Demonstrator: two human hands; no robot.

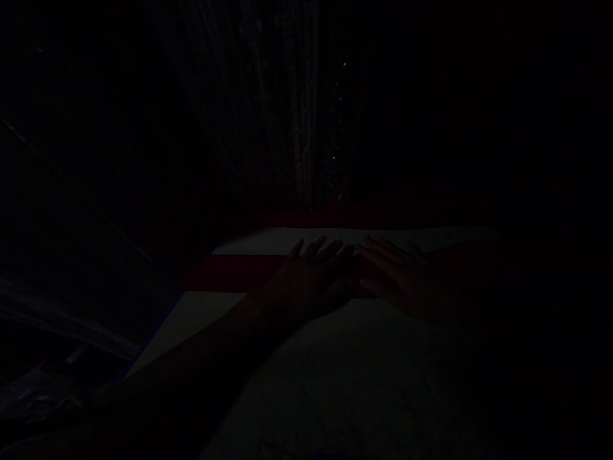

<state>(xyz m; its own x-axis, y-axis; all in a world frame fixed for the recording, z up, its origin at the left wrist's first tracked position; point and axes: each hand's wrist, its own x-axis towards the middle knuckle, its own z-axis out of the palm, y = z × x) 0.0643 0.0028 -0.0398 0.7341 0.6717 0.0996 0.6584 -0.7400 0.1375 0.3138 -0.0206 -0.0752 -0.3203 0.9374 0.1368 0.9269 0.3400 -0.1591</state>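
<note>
The picture is very dark. A pale cloth (335, 345) with a wide red band (234, 271) across it lies spread out in front of me, with a blue edge along its left side. My left hand (311, 281) rests on the cloth near the red band, palm down and fingers spread. Close beside it on the right, my right hand (397, 275) lies flat on the band with its fingers stretched out. Neither hand appears to hold anything. The right forearm and the right part of the cloth fade into blackness.
Beyond the cloth hangs what looks like a dark curtain or strands (301, 115), with small glints beside it. A grey surface (71, 191) rises at the left. Crumpled shiny material (38, 393) lies at the lower left. The right side is too dark to make out.
</note>
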